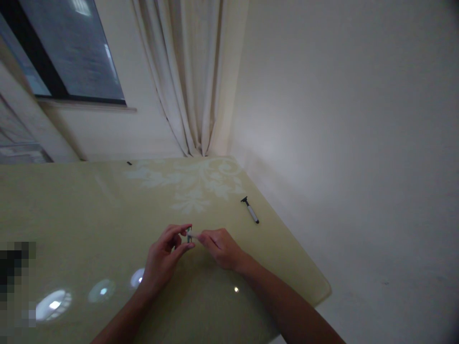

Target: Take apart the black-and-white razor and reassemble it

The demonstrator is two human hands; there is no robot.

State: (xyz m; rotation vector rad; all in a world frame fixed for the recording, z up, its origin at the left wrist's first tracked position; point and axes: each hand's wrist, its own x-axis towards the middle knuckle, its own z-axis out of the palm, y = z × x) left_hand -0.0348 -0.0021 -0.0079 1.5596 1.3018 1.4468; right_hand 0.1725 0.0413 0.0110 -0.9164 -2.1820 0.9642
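My left hand [167,253] pinches a small, thin metallic piece [189,235] by its two ends, forefinger above and thumb below. It stands upright and looks like a razor blade, though it is too small to be sure. Opposite it, my right hand [222,246] is closed around a thin white stick [194,235], perhaps a cotton swab. The stick's pale tip meets the middle of the piece. Beyond my right hand lies a razor [251,211] with a grey handle and a black T-shaped head.
Both hands are above a glossy yellow-green table [107,215] with a white floral pattern. A small black piece [129,163] lies at its far edge. A white wall [340,167] borders the right side. Curtains [190,71] and a window [79,48] are behind.
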